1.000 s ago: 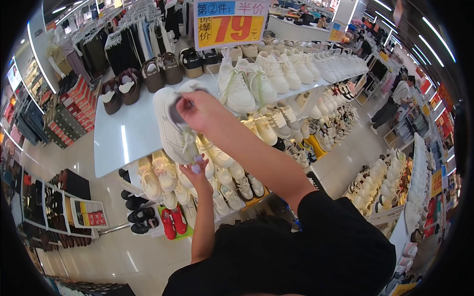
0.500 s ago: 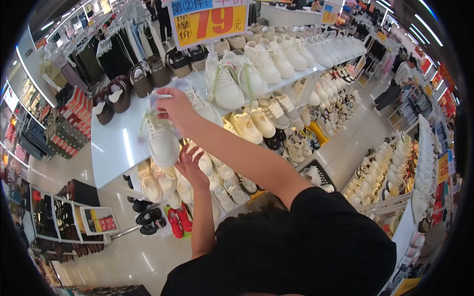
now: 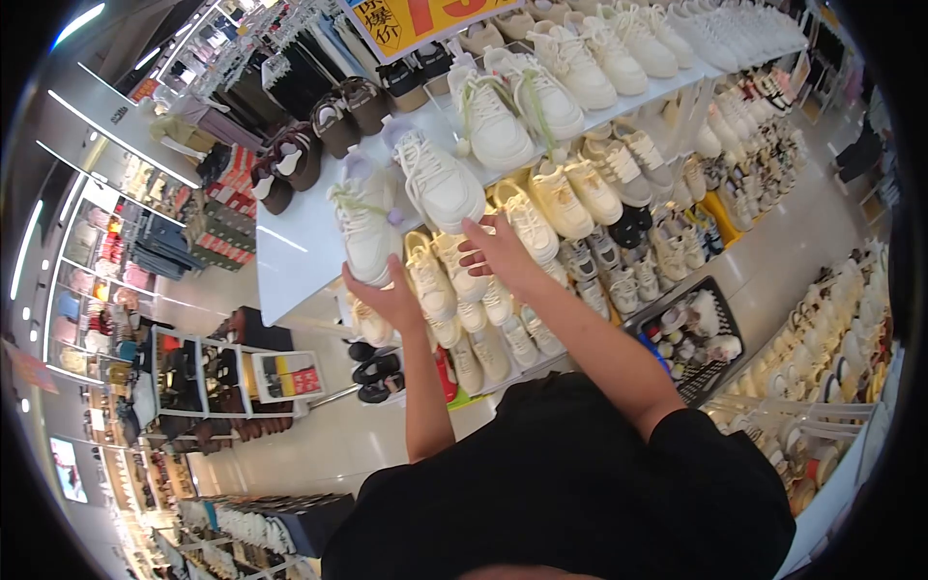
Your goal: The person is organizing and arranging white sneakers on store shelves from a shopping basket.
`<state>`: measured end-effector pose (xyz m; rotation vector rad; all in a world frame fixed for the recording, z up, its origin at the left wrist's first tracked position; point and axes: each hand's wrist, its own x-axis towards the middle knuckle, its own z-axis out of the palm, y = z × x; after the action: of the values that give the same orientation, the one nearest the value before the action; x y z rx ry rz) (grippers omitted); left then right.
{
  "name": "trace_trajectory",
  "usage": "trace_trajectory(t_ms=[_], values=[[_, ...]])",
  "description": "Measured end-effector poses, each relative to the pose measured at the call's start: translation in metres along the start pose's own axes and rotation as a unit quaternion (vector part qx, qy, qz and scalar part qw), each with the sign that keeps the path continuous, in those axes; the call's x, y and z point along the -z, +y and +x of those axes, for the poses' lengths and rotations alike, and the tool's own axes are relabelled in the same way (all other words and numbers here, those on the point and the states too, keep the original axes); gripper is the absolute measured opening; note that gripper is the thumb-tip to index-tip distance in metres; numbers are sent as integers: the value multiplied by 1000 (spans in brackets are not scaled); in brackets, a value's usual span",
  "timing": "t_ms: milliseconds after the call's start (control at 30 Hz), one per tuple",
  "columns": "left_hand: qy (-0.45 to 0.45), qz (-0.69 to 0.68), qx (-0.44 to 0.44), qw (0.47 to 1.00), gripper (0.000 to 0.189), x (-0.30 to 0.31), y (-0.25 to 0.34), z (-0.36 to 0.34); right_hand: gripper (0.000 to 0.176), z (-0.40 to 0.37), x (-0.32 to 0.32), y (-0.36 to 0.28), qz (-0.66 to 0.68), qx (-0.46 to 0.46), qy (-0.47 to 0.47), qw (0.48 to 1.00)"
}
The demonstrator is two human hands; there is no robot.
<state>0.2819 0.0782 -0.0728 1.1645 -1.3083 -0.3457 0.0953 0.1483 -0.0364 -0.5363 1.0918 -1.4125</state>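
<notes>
My left hand [image 3: 389, 302] cups the toe of a white sneaker [image 3: 367, 237], thumb on one side and fingers on the other. This sneaker has a pale green ribbon across its laces and a small lilac pom-pom. Beside it on the glossy white display table [image 3: 295, 256] rests a second white lace-up sneaker [image 3: 435, 179], toe toward me. At that toe is my right hand [image 3: 501, 253], open, its fingers spread and the fingertips right at the front edge. Another pair of white sneakers [image 3: 495, 126] with green ribbons stands to the right.
Brown shoes [image 3: 290, 164] line the table's back left. A yellow price sign [image 3: 420, 24] rises behind the sneakers. Lower shelves hold rows of cream sneakers [image 3: 430, 275]. A dark basket [image 3: 691, 338] with items in it is on the floor at right, and a white rack [image 3: 203, 372] stands at left.
My right hand has left the top of the left sneaker and moved to the neighbouring sneaker's toe. My left hand now grips the left sneaker's toe. The view has turned left.
</notes>
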Motion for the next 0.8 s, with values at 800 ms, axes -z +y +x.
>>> trace_trajectory(t_ms=[800], values=[[-144,257,-160,942,89,-66,-4,41,34,81,-26,-13,238,-46,-95,966]])
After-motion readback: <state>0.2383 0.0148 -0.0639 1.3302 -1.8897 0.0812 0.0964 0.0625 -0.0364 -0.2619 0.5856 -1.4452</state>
